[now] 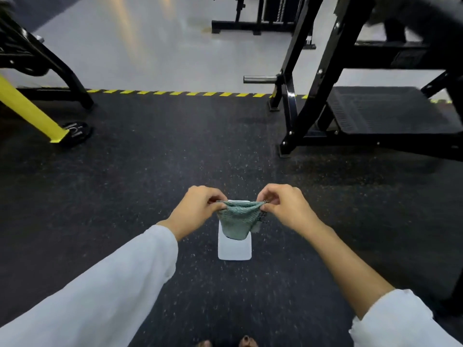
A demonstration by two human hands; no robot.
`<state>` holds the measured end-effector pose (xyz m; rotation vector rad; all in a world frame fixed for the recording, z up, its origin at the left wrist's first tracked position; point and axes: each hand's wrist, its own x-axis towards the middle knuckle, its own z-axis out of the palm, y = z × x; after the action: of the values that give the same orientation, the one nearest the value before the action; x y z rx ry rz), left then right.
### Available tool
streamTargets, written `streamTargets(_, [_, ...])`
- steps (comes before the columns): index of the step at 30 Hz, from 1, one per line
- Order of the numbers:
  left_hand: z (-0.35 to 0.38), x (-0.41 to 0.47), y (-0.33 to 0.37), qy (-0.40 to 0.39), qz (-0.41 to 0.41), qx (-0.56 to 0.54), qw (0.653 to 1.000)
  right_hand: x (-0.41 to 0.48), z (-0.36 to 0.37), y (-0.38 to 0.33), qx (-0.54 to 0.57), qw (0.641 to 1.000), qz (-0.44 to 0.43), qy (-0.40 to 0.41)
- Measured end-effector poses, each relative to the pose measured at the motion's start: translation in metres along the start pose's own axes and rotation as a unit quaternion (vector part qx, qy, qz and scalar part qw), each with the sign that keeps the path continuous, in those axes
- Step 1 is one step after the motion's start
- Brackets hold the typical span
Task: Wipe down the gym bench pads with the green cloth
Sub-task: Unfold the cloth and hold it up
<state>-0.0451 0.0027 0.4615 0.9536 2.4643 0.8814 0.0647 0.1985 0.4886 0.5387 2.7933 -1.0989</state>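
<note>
The green cloth (236,221) is held up in front of the person, low in the middle of the view, above the dark speckled floor (150,171). Its upper edge is stretched between both hands, and the rest hangs down in a loose pouch. The left corner is pinched by the thumb and curled fingers (215,200) of the left hand (198,211); the right corner, where a dark frayed edge shows, is pinched the same way by the fingers (269,196) of the right hand (285,209). Both forearms are reached forward out of pale sleeves (100,296).

A white flat rectangular object (234,251) is seen on the floor directly behind the cloth and is partly covered by it; whether the two touch cannot be told. Toes (248,343) are visible at the bottom edge.

A black machine frame (325,71) is placed well apart from the cloth, at the upper right, with a dark ribbed plate (390,111) low inside it and a short metal peg (260,78) projecting from its left post. A yellow slanted post (30,108) is set at the far left. The dark floor is divided from a pale floor beyond by a yellow-and-black striped line (175,92).
</note>
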Motion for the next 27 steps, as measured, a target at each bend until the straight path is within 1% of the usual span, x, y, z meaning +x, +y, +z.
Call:
streamTargets(4, [0.063,0.004,-0.051,-0.001,0.0,0.008,1.0,0.01,0.058,0.052,-0.003,1.0,0.009,-0.005])
streamTargets(7, [0.107,0.009,-0.086,-0.016,0.011,0.024,1.0,0.021,0.098,0.093,-0.006,1.0,0.011,-0.012])
streamTargets(14, [0.2,0.018,-0.167,-0.055,0.037,-0.001,0.998,0.043,0.186,0.18,-0.016,0.999,-0.006,-0.042])
streamTargets(19, [0.251,0.021,-0.213,-0.068,0.038,-0.022,0.997,0.051,0.234,0.223,-0.016,0.998,-0.015,-0.061])
streamTargets(24, [0.293,0.022,-0.252,-0.086,0.033,-0.007,0.996,0.062,0.28,0.264,-0.009,0.996,-0.008,-0.093])
streamTargets(27, [0.316,0.028,-0.271,-0.074,0.015,0.004,0.997,0.075,0.305,0.286,-0.003,0.996,0.001,-0.093])
